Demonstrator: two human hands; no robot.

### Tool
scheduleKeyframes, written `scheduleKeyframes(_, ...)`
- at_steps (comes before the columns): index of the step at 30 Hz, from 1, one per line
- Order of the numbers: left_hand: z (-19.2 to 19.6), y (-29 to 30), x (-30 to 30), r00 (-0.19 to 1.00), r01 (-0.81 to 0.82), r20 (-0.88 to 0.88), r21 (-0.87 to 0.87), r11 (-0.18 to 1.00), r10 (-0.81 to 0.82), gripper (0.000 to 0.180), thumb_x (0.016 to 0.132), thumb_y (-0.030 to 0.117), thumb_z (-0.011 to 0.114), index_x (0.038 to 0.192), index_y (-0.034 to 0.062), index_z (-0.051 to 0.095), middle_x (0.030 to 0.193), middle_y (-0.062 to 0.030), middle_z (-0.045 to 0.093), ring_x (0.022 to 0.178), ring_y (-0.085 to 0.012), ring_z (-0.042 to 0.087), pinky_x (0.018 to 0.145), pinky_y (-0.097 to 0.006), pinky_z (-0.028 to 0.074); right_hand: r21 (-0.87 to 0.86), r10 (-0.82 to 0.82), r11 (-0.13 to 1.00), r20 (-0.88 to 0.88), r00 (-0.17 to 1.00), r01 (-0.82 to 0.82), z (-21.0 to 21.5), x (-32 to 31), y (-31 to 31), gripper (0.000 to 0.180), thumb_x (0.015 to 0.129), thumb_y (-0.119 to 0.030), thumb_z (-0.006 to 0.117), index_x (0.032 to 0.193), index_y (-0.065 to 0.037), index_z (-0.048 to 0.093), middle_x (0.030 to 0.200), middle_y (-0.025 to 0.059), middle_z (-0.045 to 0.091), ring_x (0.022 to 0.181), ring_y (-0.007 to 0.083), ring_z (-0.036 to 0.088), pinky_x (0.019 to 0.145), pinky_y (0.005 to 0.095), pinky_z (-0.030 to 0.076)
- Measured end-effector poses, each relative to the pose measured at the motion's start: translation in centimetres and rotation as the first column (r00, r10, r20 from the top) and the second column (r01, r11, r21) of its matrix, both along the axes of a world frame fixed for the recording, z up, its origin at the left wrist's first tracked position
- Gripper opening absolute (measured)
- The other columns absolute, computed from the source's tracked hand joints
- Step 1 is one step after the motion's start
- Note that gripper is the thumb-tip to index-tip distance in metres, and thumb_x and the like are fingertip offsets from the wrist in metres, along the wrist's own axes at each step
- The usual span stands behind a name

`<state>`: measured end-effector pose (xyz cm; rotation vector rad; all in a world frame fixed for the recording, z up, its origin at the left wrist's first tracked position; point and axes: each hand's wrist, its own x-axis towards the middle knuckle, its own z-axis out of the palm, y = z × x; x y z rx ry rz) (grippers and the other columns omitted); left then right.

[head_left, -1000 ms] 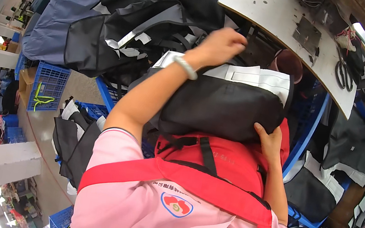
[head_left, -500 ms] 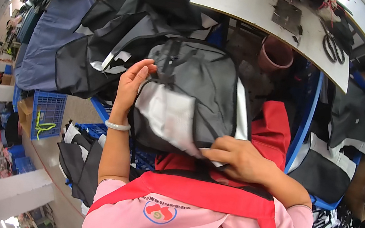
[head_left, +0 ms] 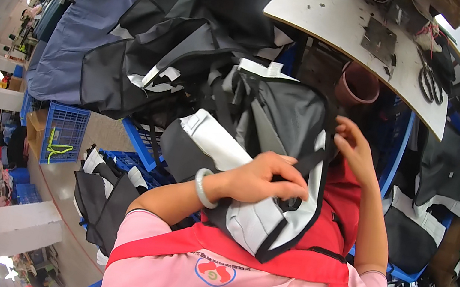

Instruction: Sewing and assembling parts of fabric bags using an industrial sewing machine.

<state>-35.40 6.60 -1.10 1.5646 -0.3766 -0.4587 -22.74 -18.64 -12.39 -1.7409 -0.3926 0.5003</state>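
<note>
A grey and black backpack [head_left: 293,108] lies over my lap, its white lining and black-bound edges turned outward. Across its lower part, my left hand [head_left: 263,179], with a pale bangle at the wrist, is closed on a black strap [head_left: 311,162]. Part of that strap is hidden under the fingers. By the bag's right edge my right hand [head_left: 355,151] is raised, its fingers loosely bent and apart, with nothing visible in them. Underneath the bag is a red apron [head_left: 341,205].
Black and grey fabric pieces [head_left: 201,23] are heaped beyond the bag. At upper right a white worktop [head_left: 326,7] carries black scissors [head_left: 429,79]. A reddish bin [head_left: 356,84] stands below it. Blue crates [head_left: 64,134] and more cut pieces [head_left: 101,201] lie to the left.
The backpack has been turned so that its white lining shows. My left hand moved from its left edge down and right across it; my right hand let go of the lower edge and rose.
</note>
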Motion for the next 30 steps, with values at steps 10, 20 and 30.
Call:
scheduleKeyframes(10, 0.3, -1.9, -0.2, 0.969, -0.241, -0.079, -0.059, 0.969, 0.236, 0.016, 0.091, 0.014, 0.063, 0.09, 0.0009, 0.072, 0.072, -0.003, 0.066, 0.067, -0.0087, 0.059, 0.068, -0.025, 0.049, 0.34, 0.103, 0.937, -0.497, 0.861, 0.084, -0.9, 4.3, 9.1, 0.036, 0.076, -0.012, 0.056, 0.11, -0.007, 0.064, 0.081, -0.0028, 0.059, 0.066, 0.0072, 0.052, 0.055, 0.0206, 0.04)
scheduleKeyframes(20, 7.9, -14.7, 4.9, 0.548, -0.288, 0.709, -0.338, 0.896, 0.443, 0.004, 0.078, 0.015, 0.068, 0.077, 0.011, 0.069, 0.065, -0.0024, 0.055, 0.068, -0.0237, 0.053, 0.064, -0.038, 0.039, -0.012, 0.327, 0.945, 0.094, 0.94, -0.328, 28.8, 6.7, 7.0, 0.033, 0.077, -0.009, 0.048, 0.106, -0.003, 0.062, 0.088, 0.0016, 0.062, 0.078, 0.0068, 0.055, 0.072, 0.0182, 0.044)
scheduleKeyframes(30, 2.9, -6.6, 0.8, 0.743, 0.435, 0.519, 0.106, 0.894, -0.423, 0.018, 0.086, 0.008, 0.065, 0.103, 0.0042, 0.069, 0.125, -0.0203, 0.058, 0.108, -0.0331, 0.061, 0.091, -0.036, 0.05, -0.484, 0.345, 0.851, 0.22, 0.913, -0.205, 22.0, -0.9, -6.4, 0.035, 0.065, 0.002, 0.047, 0.095, 0.002, 0.065, 0.084, 0.0045, 0.056, 0.077, 0.0115, 0.053, 0.066, 0.0237, 0.041)
